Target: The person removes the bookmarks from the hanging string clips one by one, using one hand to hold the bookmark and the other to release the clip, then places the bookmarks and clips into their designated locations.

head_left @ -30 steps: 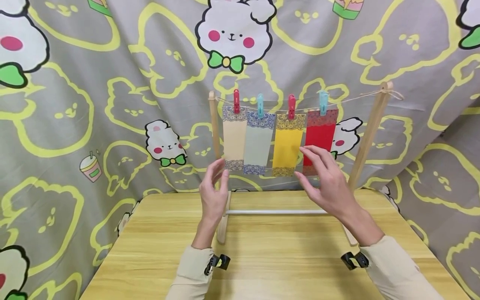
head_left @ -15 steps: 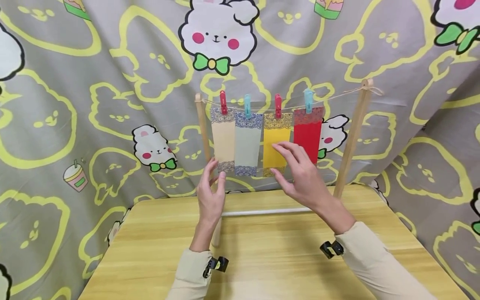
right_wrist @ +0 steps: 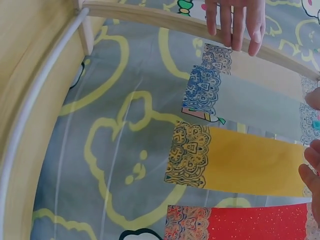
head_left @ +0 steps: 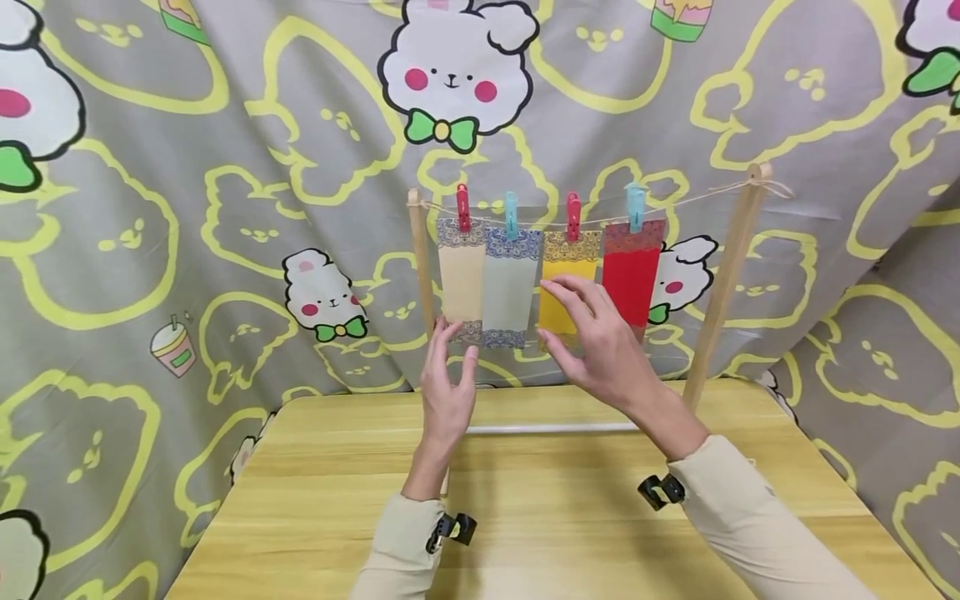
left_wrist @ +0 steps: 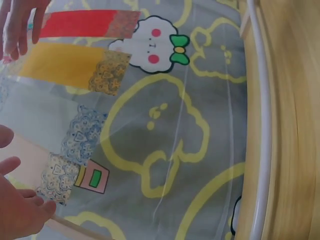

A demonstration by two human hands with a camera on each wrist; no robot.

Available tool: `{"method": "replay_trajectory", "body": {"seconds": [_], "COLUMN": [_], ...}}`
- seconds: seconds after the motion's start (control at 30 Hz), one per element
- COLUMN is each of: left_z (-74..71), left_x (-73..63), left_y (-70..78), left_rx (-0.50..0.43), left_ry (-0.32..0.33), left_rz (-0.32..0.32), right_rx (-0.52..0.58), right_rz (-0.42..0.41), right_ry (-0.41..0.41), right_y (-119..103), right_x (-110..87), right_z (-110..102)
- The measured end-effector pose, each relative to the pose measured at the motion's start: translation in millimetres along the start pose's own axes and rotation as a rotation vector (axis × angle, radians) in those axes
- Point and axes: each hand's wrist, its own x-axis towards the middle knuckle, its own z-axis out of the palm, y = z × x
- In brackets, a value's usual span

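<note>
Several patterned paper strips hang from a string by small clothespins. From left to right they are a beige strip (head_left: 462,279), a pale green strip (head_left: 510,287), a yellow strip (head_left: 557,304) and a red strip (head_left: 632,271). My left hand (head_left: 447,400) is raised with relaxed fingers by the lower end of the beige strip and holds nothing. In front of the yellow strip is my right hand (head_left: 603,358), thumb and fingers apart with nothing between them. It partly covers the yellow and red strips. A red clothespin (head_left: 573,217) clips the yellow strip, a light blue clothespin (head_left: 636,208) the red one.
The string (head_left: 697,200) runs between two wooden posts, the right post (head_left: 723,292) and the left post (head_left: 422,267). A white rod (head_left: 551,428) crosses low between them, above the wooden table (head_left: 555,533). A grey patterned curtain (head_left: 225,333) hangs close behind.
My right hand has moved left from in front of the red strip to the yellow one. My left hand stays near the beige strip, now overlapping its lower end. The head view has shifted slightly.
</note>
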Motion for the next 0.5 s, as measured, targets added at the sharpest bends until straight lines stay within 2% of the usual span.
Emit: {"method": "replay_trajectory", "body": {"seconds": [0.17,0.33,0.5], "left_z": [1.1,2.4,3.6], "left_x": [1.1,5.0,2.2], "left_y": [-4.4,-8.8,-9.6], "left_rx": [-0.015,-0.075,-0.133], "left_ry": [0.015,0.037,0.063], "left_rz": [-0.003,0.036,0.029], "right_rx": [0.006,0.001,-0.006], "right_rz": [-0.016,-0.032,-0.051], "right_ry": [-0.007,-0.005,-0.005], "right_y": [0,-1,-3], "right_x": [8.9,21.1,32.2], "right_z": [3,2,1]}}
